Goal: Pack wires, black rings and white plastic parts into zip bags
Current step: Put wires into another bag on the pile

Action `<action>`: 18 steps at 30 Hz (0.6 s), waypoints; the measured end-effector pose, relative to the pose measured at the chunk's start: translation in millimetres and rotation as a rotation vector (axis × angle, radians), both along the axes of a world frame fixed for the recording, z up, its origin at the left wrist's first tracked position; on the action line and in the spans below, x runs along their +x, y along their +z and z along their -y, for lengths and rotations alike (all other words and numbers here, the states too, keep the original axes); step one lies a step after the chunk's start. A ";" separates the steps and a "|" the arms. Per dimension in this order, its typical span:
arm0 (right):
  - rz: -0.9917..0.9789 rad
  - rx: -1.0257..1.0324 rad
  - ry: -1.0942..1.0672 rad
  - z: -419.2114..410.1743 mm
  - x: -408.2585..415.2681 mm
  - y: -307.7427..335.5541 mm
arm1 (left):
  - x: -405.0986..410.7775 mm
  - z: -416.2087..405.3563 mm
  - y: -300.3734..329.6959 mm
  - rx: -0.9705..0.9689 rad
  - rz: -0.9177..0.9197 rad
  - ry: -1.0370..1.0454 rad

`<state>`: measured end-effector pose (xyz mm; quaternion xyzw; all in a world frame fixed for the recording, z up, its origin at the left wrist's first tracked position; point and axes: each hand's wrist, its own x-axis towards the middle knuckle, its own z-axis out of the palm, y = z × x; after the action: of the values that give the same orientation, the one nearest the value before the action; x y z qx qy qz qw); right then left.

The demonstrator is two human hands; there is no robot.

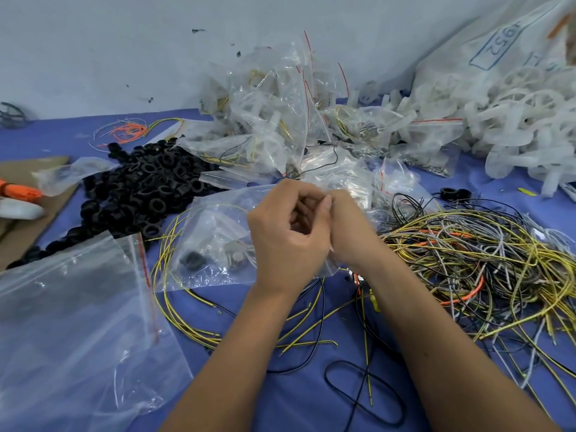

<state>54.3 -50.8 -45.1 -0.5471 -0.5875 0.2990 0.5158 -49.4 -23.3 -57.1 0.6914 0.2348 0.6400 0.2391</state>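
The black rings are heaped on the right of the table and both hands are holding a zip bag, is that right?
Not quite. In the head view the black rings are heaped on the left; both hands, left hand and right hand, do hold the zip bag.

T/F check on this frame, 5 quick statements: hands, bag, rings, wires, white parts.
1. Both hands grip the zip bag: true. The left hand and right hand meet at the edge of the zip bag in the middle.
2. That bag is empty: false. A black ring and yellow wire show inside it.
3. The pile of black rings lies right of the hands: false. It lies to their left.
4. The tangle of wires lies right of the hands: true.
5. The white plastic parts sit at the near left: false. They are heaped at the far right, by the wall.
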 end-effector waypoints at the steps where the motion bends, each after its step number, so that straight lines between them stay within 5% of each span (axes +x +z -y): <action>1: -0.033 0.003 0.134 2.9 -2.1 0.3 | -0.2 0.3 0.2 -0.004 0.003 0.004; 4: 0.076 -0.010 0.175 4.6 1.7 2.5 | -0.4 -0.7 -0.9 -0.011 0.003 0.003; 7: 0.388 -0.013 -0.211 1.9 14.2 5.4 | 1.1 -5.4 -5.5 -0.079 -0.022 -0.014; 10: 0.422 0.071 -0.542 9.1 30.5 10.7 | 4.8 -9.3 -13.7 -0.182 -0.106 -0.025; 14: 0.741 -0.292 -0.968 21.4 71.7 10.5 | 10.0 -12.0 -25.2 -0.260 -0.368 -0.058; 18: 0.782 -0.584 -1.001 24.6 77.3 9.3 | 11.3 -12.8 -32.1 -0.338 -0.545 -0.080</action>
<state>131.6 -75.4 -35.8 -0.9358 -0.3030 -0.0477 0.1740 -38.1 -10.5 -89.2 0.7967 0.3657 0.3733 0.3036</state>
